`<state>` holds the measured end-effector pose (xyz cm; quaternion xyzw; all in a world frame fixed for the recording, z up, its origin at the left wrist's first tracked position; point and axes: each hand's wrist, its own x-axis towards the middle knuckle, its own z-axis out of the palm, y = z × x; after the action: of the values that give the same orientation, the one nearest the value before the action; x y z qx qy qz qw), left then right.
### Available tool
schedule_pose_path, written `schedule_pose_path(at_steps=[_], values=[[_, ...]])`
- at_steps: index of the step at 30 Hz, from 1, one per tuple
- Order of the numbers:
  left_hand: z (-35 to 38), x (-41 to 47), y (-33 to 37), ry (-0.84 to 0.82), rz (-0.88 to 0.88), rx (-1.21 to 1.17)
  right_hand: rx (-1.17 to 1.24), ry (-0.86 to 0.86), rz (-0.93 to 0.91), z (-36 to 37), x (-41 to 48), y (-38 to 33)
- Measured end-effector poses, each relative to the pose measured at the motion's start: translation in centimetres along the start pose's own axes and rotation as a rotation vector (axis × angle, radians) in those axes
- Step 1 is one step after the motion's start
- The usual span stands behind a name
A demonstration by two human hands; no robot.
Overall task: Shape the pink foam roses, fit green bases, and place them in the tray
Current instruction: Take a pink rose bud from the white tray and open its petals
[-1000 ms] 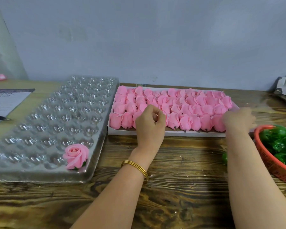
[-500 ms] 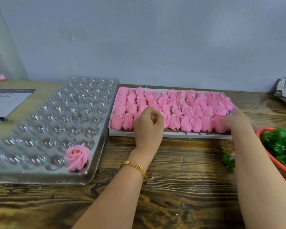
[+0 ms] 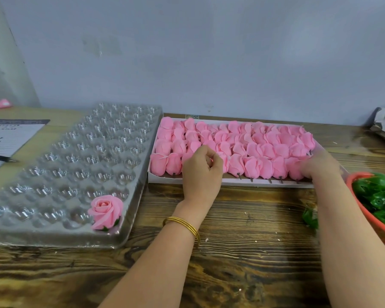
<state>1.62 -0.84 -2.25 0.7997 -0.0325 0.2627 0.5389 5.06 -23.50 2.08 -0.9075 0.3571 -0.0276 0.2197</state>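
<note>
The wooden worktop is crossed by both forearms, and gold bangles are worn on the left wrist. At the near left a clear tray of round cups is laid, and one finished rose, with green showing under it, is seated in the cup at the near right corner. A loose green base lies on the wood just beside the right forearm, and slightly more of it is seen than a second ago. More green bases are heaped in a red basket at the right edge.

Further back, the left hand is held over the front row of the white box. Its fingers are curled, and a front-row rose appears to be pinched. Its place is hardly changed from the earlier frames. The right hand is laid on the right end of the same row, slightly nearer than before. It is blurred, so its grip cannot be told. The box is packed with unshaped foam roses, short stems toward the viewer. A pen lies on a sheet of paper at the far left.
</note>
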Motion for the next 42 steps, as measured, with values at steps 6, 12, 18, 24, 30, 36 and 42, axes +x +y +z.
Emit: schedule_pose_path(at_steps=[6,12,18,24,30,36,42], values=[[-0.1,0.1,0.0,0.002,0.006,-0.004,-0.109,-0.009,-0.072,0.6,1.0,0.0],[-0.1,0.1,-0.3,-0.038,0.031,0.059,-0.17,0.053,-0.083,0.5,1.5,0.0],[-0.2,-0.1,-0.4,-0.091,0.027,0.064,-0.091,0.149,-0.17,0.3,1.9,0.0],[-0.3,-0.1,-0.4,-0.126,0.019,0.062,0.03,0.231,-0.239,-0.4,0.5,-0.6],[-0.4,-0.2,-0.4,-0.174,0.044,0.101,0.175,0.235,-0.314,-0.6,-2.0,-2.1],[-0.4,-0.1,-0.4,-0.171,0.027,0.063,0.451,0.144,-0.39,0.3,-5.1,-3.4],[-0.4,0.0,-0.6,-0.148,0.032,0.012,0.693,-0.129,-0.581,2.5,-9.1,-4.9]])
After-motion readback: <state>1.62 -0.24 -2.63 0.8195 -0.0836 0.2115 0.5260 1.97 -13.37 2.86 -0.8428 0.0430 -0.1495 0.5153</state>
